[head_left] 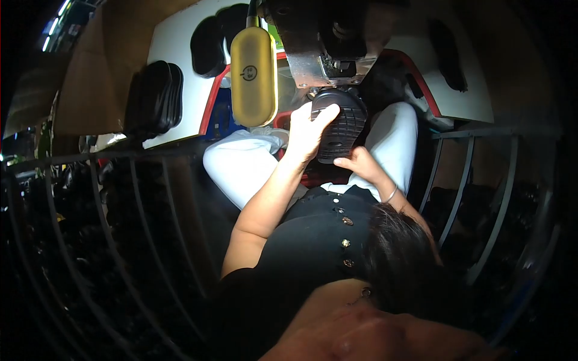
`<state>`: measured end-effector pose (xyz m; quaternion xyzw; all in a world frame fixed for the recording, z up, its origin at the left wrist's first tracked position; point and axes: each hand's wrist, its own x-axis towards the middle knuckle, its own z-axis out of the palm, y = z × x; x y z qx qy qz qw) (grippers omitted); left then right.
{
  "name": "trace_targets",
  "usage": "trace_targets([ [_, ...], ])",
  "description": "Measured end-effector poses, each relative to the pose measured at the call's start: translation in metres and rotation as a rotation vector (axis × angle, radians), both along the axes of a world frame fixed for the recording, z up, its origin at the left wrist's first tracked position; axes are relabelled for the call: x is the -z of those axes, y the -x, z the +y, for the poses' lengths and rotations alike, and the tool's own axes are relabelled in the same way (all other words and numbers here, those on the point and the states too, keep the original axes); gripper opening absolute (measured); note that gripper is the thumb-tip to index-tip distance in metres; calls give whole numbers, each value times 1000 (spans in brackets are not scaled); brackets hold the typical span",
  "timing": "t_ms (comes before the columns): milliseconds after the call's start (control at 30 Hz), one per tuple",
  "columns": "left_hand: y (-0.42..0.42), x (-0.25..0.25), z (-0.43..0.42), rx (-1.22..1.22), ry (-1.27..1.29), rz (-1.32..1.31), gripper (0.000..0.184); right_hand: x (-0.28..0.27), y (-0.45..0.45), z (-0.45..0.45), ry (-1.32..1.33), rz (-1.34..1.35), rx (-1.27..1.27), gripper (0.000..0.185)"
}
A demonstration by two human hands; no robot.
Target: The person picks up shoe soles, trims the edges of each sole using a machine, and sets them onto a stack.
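Observation:
A black shoe sole (340, 131), its ridged tread facing me, is held just below the metal machine head (334, 60). Its far end lies right up against the lower edge of the machine; whether they touch I cannot tell. My left hand (308, 129) grips the sole's left side, thumb pressed on the tread and the fingers hidden behind it. At the near end, my right hand (363, 163) holds the lower right edge, its thumb pointing left along the rim. Whether an upper is attached underneath is hidden.
A yellow lamp (254, 78) hangs left of the machine. Stacked black soles (165, 96) and more dark soles (208, 47) lie on the white red-edged table (192, 114). Another dark piece (447, 57) lies on the right. Metal racks (463, 186) stand on both sides.

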<state>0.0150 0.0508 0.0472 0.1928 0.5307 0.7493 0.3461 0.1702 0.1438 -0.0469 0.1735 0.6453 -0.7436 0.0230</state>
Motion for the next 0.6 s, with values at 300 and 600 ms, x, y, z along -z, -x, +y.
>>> trace_targets([
  [300, 7, -5, -14, -96, -19, 122, 12, -58, -43, 91, -228, 153, 267, 19],
  [600, 39, 52, -64, -43, 183, 191, 16, -144, 13, 117, -668, 299, 179, 26],
])
